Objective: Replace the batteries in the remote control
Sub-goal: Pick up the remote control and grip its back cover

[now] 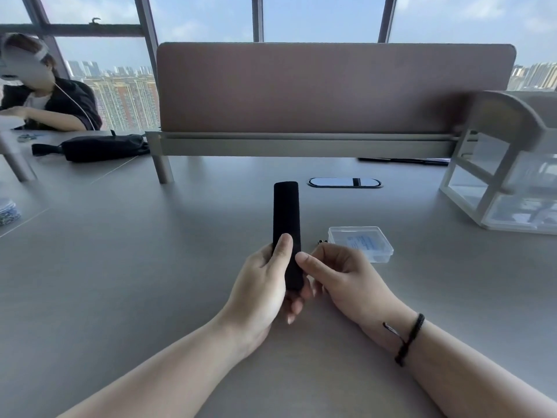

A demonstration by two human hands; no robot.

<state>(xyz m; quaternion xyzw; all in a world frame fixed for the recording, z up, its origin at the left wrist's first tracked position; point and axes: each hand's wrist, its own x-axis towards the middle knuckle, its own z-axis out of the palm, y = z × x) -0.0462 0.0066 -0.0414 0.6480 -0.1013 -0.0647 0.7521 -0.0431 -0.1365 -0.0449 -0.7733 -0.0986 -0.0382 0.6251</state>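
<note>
A slim black remote control (286, 215) is held above the grey desk (150, 267), its plain back facing up and its long axis pointing away from me. My left hand (265, 282) grips its near end, thumb lying along the back. My right hand (340, 273) touches the same end from the right, thumb tip against the remote's edge and fingers curled underneath. A small clear plastic box (361, 242) lies on the desk just beyond my right hand. A tiny dark object (322, 242) sits at the box's left side; I cannot tell what it is.
A brown divider panel (331, 86) stands across the back of the desk, with a cable grommet (345, 182) in front of it. A clear drawer organiser (506, 182) stands at the right. A black pouch (102, 147) lies at the far left near another seated person (45, 107).
</note>
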